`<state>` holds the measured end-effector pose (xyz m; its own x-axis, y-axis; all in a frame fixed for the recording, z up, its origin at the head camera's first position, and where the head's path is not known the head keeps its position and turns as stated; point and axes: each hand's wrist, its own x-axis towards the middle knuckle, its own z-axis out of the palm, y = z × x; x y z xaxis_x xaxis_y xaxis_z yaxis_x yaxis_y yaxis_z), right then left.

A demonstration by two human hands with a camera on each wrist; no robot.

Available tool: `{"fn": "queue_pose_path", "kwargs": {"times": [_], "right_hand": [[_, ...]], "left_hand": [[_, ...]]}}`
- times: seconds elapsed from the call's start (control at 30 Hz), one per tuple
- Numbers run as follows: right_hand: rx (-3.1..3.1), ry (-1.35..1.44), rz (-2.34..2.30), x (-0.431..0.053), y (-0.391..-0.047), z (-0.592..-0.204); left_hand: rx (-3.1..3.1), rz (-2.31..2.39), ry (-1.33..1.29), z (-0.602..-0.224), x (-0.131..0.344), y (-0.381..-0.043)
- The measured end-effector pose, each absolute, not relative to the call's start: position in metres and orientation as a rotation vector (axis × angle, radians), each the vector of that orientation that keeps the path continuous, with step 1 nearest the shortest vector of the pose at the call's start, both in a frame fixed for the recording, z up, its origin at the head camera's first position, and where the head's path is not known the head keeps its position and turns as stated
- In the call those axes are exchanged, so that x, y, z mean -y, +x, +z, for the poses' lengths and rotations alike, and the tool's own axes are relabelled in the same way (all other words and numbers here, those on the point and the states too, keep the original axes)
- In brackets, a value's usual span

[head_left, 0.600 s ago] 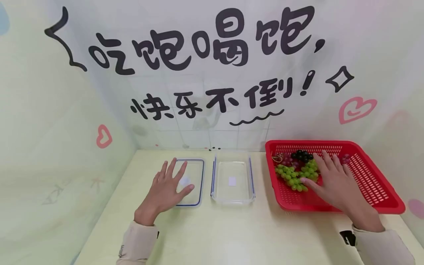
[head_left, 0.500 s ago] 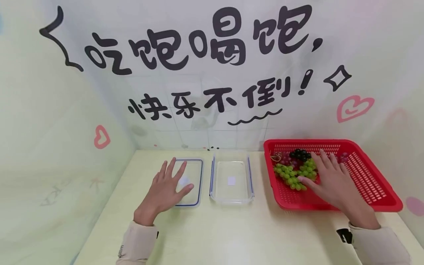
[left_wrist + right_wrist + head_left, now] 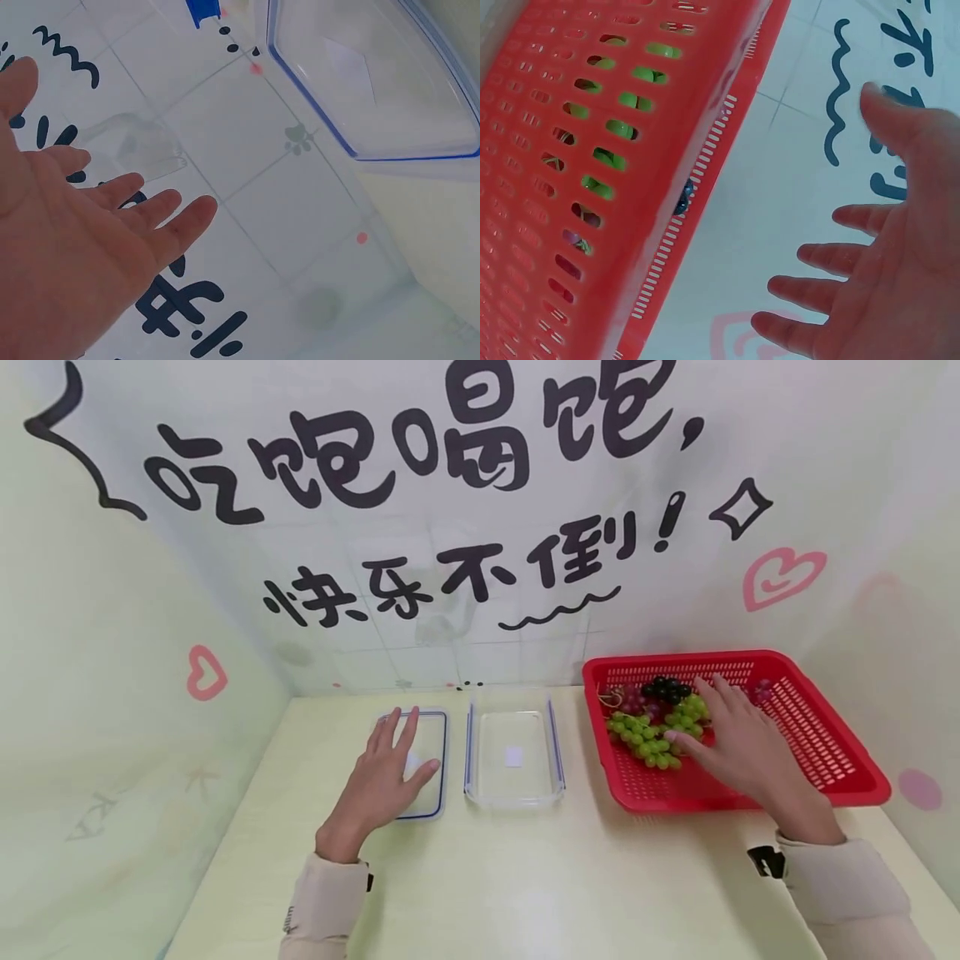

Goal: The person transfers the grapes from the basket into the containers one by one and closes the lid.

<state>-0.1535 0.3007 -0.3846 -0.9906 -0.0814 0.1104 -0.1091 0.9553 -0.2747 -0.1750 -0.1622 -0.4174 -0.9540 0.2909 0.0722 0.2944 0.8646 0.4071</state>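
Pale table; lettered wall behind red basket. Right hand over basket, left hand well left of it; both spread, holding nothing.

The left hand had shifted rightward across the blue-rimmed lid beneath it, and its fingers had drawn closer together. The right hand, above the red basket, had likewise narrowed its finger spread. The head view had swung, so the lettering beyond both hands appeared higher and farther left.
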Motion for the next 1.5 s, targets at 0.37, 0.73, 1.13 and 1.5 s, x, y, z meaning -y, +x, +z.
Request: {"fn": "queue_pose_path", "kwargs": {"times": [0.37,0.73,1.13,1.5], "right_hand": [[3.011,0.137,0.493,-0.298,-0.157,-0.377],[3.023,0.082,0.491,-0.293,-0.166,-0.369],[3.011,0.095,0.488,-0.283,-0.181,-0.364],[3.052,0.058,0.588,-0.281,-0.194,-0.362]], "left_hand": [[3.051,-1.027,-0.418,-0.437,0.140,-0.180],[2.972,-1.226,-0.315,-0.456,0.126,-0.186],[2.934,-1.361,-0.158,-0.468,0.109,-0.190],[2.955,-1.330,-0.160,-0.477,0.098,-0.192]]}}
